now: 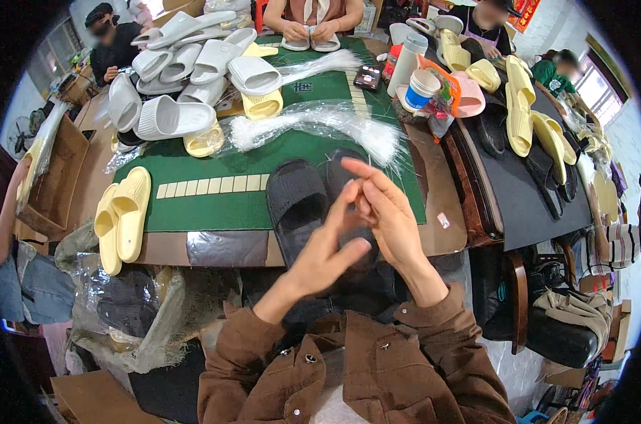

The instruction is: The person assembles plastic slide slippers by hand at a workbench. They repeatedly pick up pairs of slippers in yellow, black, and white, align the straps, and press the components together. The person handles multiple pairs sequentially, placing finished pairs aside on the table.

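In front of my chest, my left hand (325, 249) is partly blurred, its thumb held apart from its stretched fingers. Its fingertips meet those of my right hand (389, 220), whose thumb and fingers are pinched together; anything between them is too small to make out. Just beneath, a pair of black slippers lies at the table's near edge. The left black slipper (292, 191) shows its ribbed strap; the right black slipper (340, 164) is mostly covered by my hands. Beyond them a bundle of thin white plastic strands (320, 131) lies across the green mat (214, 159).
Grey slippers (175, 120) are heaped at the far left, with yellow slippers (124, 212) at the left edge. A row of cream tiles (214, 185) crosses the mat. A white tub (421, 88) and more slippers stand right. Several people sit around the table.
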`<state>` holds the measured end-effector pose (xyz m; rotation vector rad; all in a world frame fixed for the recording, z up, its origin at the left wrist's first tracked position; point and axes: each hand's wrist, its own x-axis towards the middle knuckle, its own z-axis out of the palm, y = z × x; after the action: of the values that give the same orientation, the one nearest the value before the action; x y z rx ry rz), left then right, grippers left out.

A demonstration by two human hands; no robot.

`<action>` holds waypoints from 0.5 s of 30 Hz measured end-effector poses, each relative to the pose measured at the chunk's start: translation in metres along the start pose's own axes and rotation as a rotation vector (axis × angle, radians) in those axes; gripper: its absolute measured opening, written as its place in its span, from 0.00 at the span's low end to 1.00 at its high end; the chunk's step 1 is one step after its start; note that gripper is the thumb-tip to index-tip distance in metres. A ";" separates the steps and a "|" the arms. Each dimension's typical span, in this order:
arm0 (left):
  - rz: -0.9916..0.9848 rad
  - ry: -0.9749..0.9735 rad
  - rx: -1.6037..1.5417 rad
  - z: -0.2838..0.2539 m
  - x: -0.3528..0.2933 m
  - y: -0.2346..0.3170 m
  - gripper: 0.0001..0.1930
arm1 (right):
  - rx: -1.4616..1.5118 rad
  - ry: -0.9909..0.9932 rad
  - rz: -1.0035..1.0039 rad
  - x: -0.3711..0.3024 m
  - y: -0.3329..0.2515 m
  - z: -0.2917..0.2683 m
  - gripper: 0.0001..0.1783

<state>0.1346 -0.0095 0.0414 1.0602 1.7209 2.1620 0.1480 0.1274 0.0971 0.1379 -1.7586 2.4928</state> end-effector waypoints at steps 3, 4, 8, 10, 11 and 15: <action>-0.171 -0.024 -0.364 0.018 -0.010 0.026 0.31 | 0.009 0.055 -0.121 0.009 -0.001 -0.003 0.21; -0.179 -0.029 -0.367 0.013 -0.012 0.029 0.27 | 0.038 0.089 -0.156 0.010 -0.004 -0.008 0.20; -0.113 0.032 -0.291 -0.023 -0.027 0.030 0.13 | -0.023 0.183 -0.182 0.009 -0.004 -0.042 0.13; 0.023 0.060 -0.540 -0.035 -0.026 0.033 0.20 | -0.094 0.181 -0.112 0.004 0.003 -0.057 0.14; 0.054 0.107 -0.548 -0.037 -0.025 0.039 0.22 | -0.132 0.170 -0.077 0.001 0.009 -0.063 0.14; 0.169 0.267 -0.378 -0.054 -0.025 0.040 0.19 | -0.213 0.174 0.041 -0.008 0.030 -0.075 0.16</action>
<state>0.1306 -0.0776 0.0630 0.8741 1.2669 2.6981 0.1504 0.1882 0.0431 -0.1265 -1.9530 2.2453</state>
